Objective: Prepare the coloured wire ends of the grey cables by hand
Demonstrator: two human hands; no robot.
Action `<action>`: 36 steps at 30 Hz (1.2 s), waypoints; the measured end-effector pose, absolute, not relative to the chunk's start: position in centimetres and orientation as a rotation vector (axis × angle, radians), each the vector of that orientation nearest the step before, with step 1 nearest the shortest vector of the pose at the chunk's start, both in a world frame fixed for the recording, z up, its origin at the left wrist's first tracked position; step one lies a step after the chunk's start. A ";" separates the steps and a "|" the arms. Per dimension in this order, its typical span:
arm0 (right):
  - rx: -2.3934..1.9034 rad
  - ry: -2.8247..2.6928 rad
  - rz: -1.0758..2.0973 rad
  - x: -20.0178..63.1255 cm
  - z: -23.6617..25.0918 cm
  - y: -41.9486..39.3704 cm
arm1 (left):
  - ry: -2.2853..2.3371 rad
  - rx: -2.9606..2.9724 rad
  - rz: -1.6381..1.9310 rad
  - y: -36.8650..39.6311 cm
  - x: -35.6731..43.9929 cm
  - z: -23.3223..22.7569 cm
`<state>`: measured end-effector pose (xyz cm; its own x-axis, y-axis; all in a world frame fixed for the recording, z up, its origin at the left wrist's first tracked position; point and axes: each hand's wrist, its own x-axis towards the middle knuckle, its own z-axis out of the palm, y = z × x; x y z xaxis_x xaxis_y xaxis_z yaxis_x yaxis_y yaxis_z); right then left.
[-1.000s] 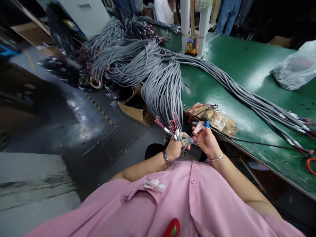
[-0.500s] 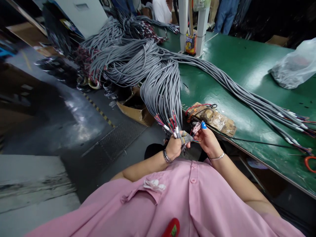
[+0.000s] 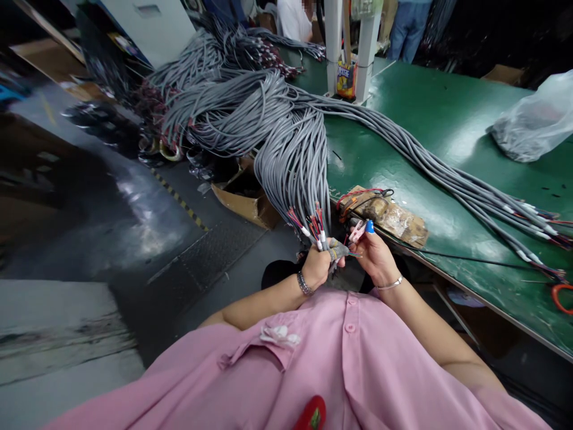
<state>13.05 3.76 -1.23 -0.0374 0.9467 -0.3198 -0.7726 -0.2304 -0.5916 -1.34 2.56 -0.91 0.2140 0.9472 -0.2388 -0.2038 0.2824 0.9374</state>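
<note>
My left hand (image 3: 317, 269) is closed round several grey cables, with grey finger covers on its thumb or finger. White-sleeved cable ends with fanned coloured wires (image 3: 319, 224) stick up out of its grip. Another set of thin coloured wires (image 3: 355, 255) pokes out at its fingertips toward the other hand. My right hand (image 3: 378, 261), a blue cover on its thumb, pinches a small pink clip-like tool (image 3: 357, 231) close to those wires. Whether its fingers also touch the wires I cannot tell. Behind the hands hangs a thick bundle of grey cables (image 3: 293, 158) over the bench edge.
A worn wooden block (image 3: 394, 218) lies at the edge of the green bench (image 3: 416, 101). More grey cables (image 3: 430, 158) run across to the right, near orange-handled scissors (image 3: 561, 297) and a plastic bag (image 3: 535, 122). A cardboard box (image 3: 248, 200) is below left. People stand behind.
The cable ends in my left hand have shifted slightly right, their wires now more upright. My right hand has barely moved and still pinches the pink tool.
</note>
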 end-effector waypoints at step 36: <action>-0.741 -0.332 1.602 12.9 -2.0 3.8 | 0.953 0.894 0.992 2.8 -1.0 -0.2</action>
